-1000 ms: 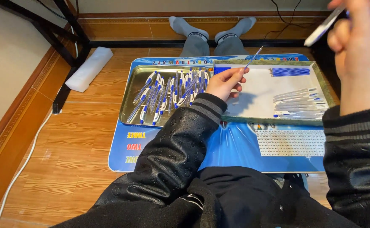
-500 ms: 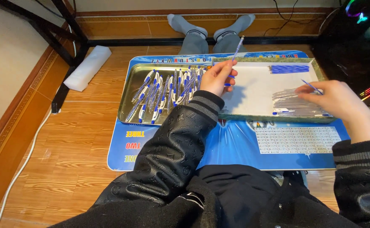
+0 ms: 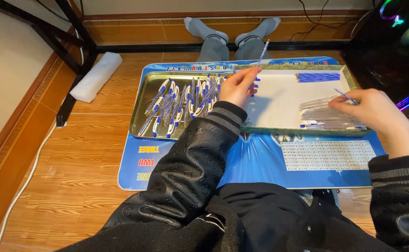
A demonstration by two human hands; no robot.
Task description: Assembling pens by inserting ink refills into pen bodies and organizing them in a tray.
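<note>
Bright, even indoor light, soft shadows, mild glare on the metal tray (image 3: 141, 119), sharp focus, slight wide-angle bending

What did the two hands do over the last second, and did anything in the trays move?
The right hand came down from up near the camera to the pile of clear plastic pen barrels in the white-lined tray, fingers pinching one thin piece. The left hand kept holding a thin blue-tipped pen refill upright. The blue-and-white pens in the metal tray stayed put.

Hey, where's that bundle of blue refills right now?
In the head view, the blue refills lie at the far right corner of the white-lined tray, beyond the right hand and the clear pen barrels.
</note>
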